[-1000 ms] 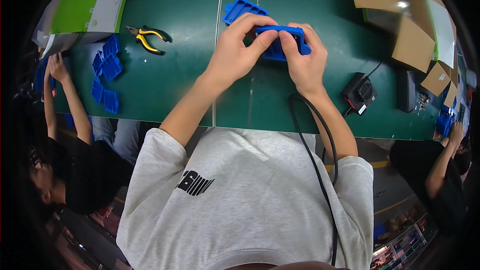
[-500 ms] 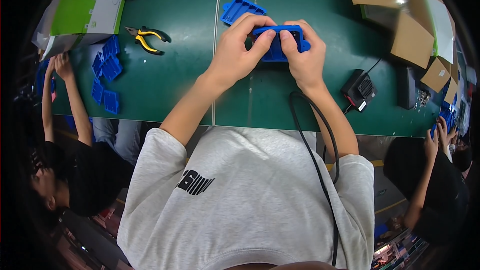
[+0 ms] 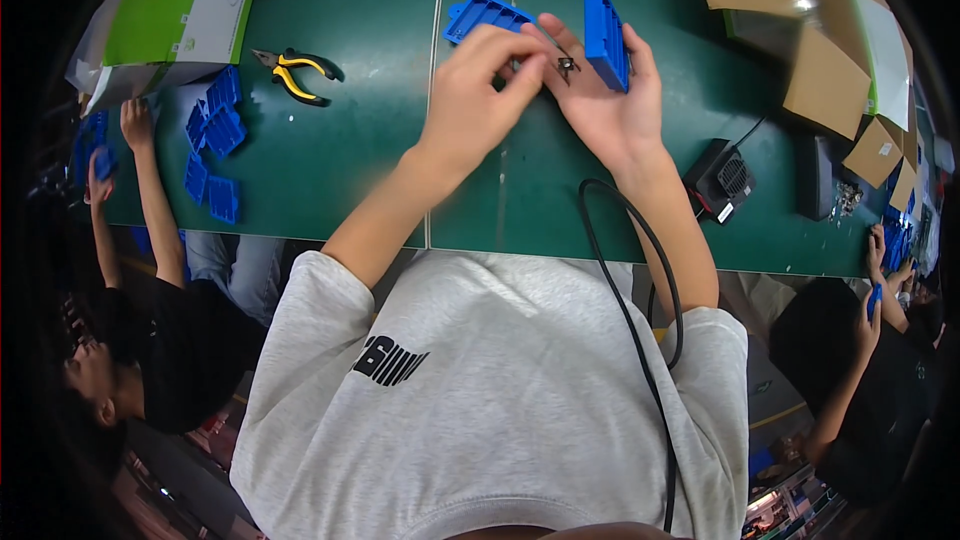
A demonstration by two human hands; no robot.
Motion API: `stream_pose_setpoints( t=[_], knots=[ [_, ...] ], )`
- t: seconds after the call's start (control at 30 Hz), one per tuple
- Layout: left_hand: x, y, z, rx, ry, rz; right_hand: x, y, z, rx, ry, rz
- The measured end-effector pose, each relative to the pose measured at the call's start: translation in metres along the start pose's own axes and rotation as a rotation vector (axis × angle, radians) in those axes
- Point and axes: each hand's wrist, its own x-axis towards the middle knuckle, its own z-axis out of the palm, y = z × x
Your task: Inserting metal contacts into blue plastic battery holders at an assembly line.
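My right hand (image 3: 608,122) is turned palm up. Between its thumb and palm it holds a blue plastic compartment tray (image 3: 603,43) tipped on edge. Small dark metal pieces (image 3: 566,66) rest on that hand's fingers, beside the tray. My left hand (image 3: 478,90) is closed in a pinch close to these pieces, its fingertips against the right fingers; whether anything is between them is hidden. Just beyond the left hand, another blue compartment tray (image 3: 490,16) lies on the green table (image 3: 370,170).
Yellow-and-black pliers (image 3: 297,75) and several blue trays (image 3: 222,115) lie to the left, by a green-and-white box (image 3: 165,5). On the right are a black device (image 3: 718,180) with a cable, open cardboard boxes (image 3: 822,80) and small metal parts (image 3: 849,198). People work at both sides.
The held tray has gone from both hands to the right hand alone and is turned on edge. My right palm has opened upward, showing the small metal pieces. The left hand now pinches beside them.
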Motion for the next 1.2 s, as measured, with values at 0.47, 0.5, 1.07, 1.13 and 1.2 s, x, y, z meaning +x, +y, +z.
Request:
stream_pose_setpoints(
  t=[0.47,0.5,1.07,1.13,1.2],
  knots=[
    [0.001,-0.011,0.005,-0.058,-0.155,-0.13,-0.002,0.007,0.005,-0.196,-0.05,-0.011],
    [0.004,-0.012,0.002,-0.198,-0.135,-0.216,-0.003,0.004,0.007,-0.336,-0.012,-0.081],
    [0.015,-0.012,-0.013,-0.562,-0.194,-0.399,-0.005,-0.005,0.001,-0.594,0.129,-0.215],
    [0.014,-0.011,-0.014,-0.669,-0.198,-0.473,-0.007,-0.002,-0.004,-0.713,0.11,-0.285],
    [0.014,-0.014,-0.015,-0.774,-0.2,-0.548,-0.012,0.0,-0.003,-0.832,0.089,-0.354]
  ],
)
